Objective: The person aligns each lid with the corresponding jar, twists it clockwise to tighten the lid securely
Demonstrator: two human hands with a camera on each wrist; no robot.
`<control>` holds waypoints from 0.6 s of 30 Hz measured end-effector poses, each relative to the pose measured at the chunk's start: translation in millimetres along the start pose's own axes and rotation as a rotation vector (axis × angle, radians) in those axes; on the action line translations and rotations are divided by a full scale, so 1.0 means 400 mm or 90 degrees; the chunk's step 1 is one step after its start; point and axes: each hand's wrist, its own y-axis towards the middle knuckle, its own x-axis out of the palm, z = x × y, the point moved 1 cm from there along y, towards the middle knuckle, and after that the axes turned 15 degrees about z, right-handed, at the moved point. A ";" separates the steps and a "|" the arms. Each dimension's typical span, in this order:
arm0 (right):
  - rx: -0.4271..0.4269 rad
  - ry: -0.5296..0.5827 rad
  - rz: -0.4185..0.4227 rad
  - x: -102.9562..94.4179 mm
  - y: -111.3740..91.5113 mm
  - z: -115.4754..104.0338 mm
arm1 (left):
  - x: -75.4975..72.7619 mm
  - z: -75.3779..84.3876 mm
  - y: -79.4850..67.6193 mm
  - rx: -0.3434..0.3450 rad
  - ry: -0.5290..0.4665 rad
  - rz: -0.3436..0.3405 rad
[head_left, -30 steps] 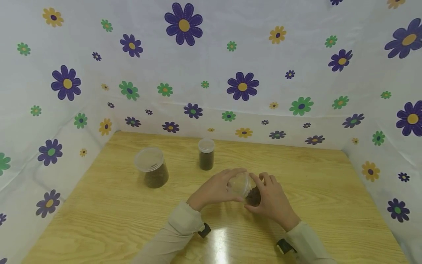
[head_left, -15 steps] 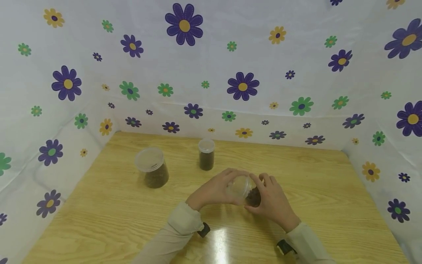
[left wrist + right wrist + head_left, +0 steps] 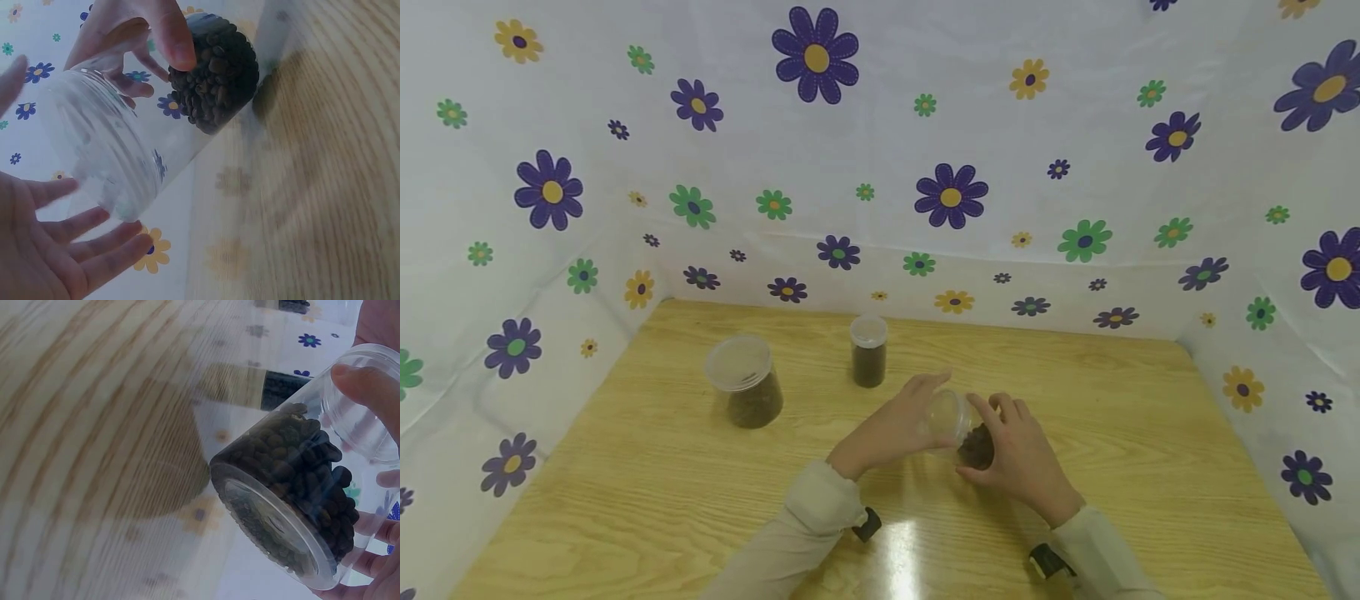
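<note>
A clear plastic jar [image 3: 976, 448] partly filled with dark coffee beans [image 3: 215, 81] is tilted over the wooden table, its base edge low at the tabletop in the right wrist view. My right hand [image 3: 1024, 457] grips the jar's side, thumb and fingers around it. At the upper left end sits a clear screw lid [image 3: 100, 137]. Around this lid my left hand [image 3: 887, 432] is spread, its fingers straightened and fingertips right at the rim; the thumb stands apart from it in the left wrist view.
Farther back on the table [image 3: 625, 483] stand a wide lidded jar [image 3: 756, 400] with dark contents and a slim lidded jar [image 3: 869, 364] with dark contents. A white flowered cloth [image 3: 880, 150] encloses the back and sides.
My left hand's fingers have loosened and spread away from the lid, after being wrapped around it. My right hand and the tilted jar have stayed nearly in place.
</note>
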 end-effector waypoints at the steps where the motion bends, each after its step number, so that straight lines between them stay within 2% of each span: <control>1: 0.000 0.000 -0.001 0.000 0.000 0.000 | -0.001 0.000 0.000 -0.020 0.003 -0.003; 5: -0.007 -0.004 -0.001 0.000 0.001 -0.003 | -0.002 -0.002 0.000 -0.052 -0.017 -0.012; 8: -0.014 -0.007 0.004 -0.002 0.001 -0.005 | -0.003 -0.006 0.001 -0.044 -0.036 -0.010; 12: -0.018 -0.005 0.008 -0.004 0.002 -0.007 | -0.004 -0.007 0.005 0.001 -0.028 -0.010; 18: -0.011 -0.002 -0.001 -0.006 0.001 -0.006 | -0.004 -0.006 0.011 0.108 0.005 -0.009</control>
